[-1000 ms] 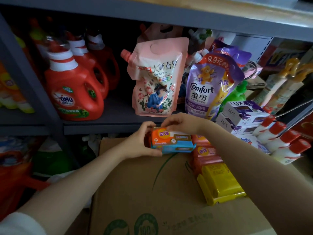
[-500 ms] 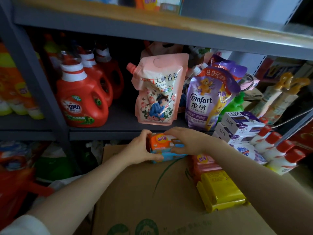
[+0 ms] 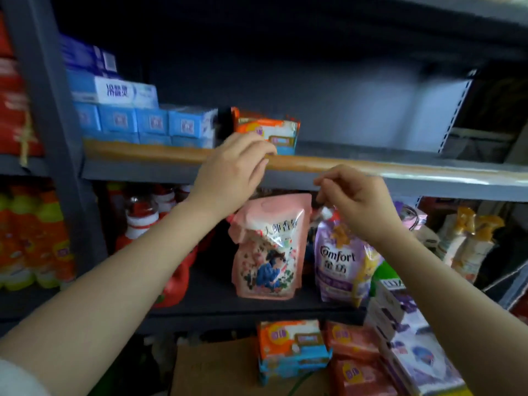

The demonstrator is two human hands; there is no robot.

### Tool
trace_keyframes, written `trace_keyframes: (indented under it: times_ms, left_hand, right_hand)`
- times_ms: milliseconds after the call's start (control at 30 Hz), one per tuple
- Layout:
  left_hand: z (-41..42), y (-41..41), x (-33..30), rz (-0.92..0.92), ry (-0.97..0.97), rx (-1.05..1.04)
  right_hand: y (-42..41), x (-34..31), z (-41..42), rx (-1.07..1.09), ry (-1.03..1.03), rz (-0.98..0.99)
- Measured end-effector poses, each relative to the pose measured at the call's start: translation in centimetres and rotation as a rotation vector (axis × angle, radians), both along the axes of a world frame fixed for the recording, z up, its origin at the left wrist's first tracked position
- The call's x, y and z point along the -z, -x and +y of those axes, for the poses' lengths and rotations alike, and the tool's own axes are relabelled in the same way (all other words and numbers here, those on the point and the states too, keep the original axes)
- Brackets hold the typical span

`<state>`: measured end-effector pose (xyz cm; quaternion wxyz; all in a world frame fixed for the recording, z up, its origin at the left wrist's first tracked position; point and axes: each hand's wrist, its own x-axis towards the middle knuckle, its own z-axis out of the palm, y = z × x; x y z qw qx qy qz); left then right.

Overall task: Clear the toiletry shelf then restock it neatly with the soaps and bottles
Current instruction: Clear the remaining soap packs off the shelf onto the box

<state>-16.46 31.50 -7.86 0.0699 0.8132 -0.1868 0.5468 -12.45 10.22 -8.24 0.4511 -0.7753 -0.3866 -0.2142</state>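
**One soap pack on the upper shelf, more waiting below**

We log the orange-and-blue soap pack (image 3: 267, 132) on the upper shelf (image 3: 371, 167), long axis along the front edge, just right of the blue boxes (image 3: 148, 121). Left hand (image 3: 231, 170) is nearer, fingers curled at the pack's front; whether they grip it we cannot tell. Right hand (image 3: 354, 195) hangs lower, loosely curled, holding nothing. Glossy film wrap, soft-cornered. More packs (image 3: 294, 350) lie on the cardboard box (image 3: 217, 370) beneath.

1. Soap pack (image 3: 267, 130) on the upper shelf (image 3: 400, 170): lower left corner hidden behind my left hand (image 3: 231, 170).
2. My left fingertips: contact with the pack unclear.
3. Red detergent bottles (image 3: 143, 218): blurred, partly behind my left forearm.
4. Cardboard box (image 3: 217, 367): cut off at the bottom edge.
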Motion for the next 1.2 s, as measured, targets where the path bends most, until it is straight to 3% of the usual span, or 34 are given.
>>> trace_keyframes:
  times_ms: [100, 200, 300, 367, 533, 633, 733, 867, 1000, 1200]
  left_hand:
    - [1.1, -3.1, -4.2, 0.099, 0.125, -0.114]
    - [1.6, -6.3, -7.1, 0.413, 0.328, -0.14]
    - [1.8, -9.1, -8.0, 0.644, 0.102, -0.32]
    - [2.0, -10.0, -8.0, 0.698, 0.035, -0.413]
    - [1.9, -10.0, -8.1, 0.587, -0.167, -0.585]
    - [2.1, -9.3, -7.7, 0.624, -0.064, -0.519]
    - [2.2, -8.9, -6.7, 0.457, 0.087, -0.488]
    - [2.1, -8.9, -6.0, 0.216, 0.124, -0.486]
    - [2.5, -8.5, -5.9, 0.115, 0.208, -0.403]
    - [2.6, -8.3, -5.7, 0.112, 0.256, -0.392]
  right_hand:
    - [-1.8, -3.1, 1.0, 0.123, 0.004, -0.131]
    - [-5.0, -5.7, 2.4, 0.203, 0.048, -0.128]
    - [-8.8, -7.4, 3.9, 0.273, 0.137, -0.049]
    - [-10.6, -7.9, 4.6, 0.289, 0.199, -0.018]
    - [-13.3, -8.5, 6.1, 0.237, 0.273, 0.007]
    - [-14.7, -9.4, 7.2, 0.154, 0.298, 0.023]
    - [-15.6, -9.9, 8.3, 0.056, 0.366, 0.047]
    - [-16.2, -9.9, 9.1, 0.07, 0.45, 0.051]
    - [-16.5, -9.6, 9.1, 0.117, 0.712, -0.073]
    - [-16.8, -9.9, 8.0, 0.266, 0.763, -0.339]
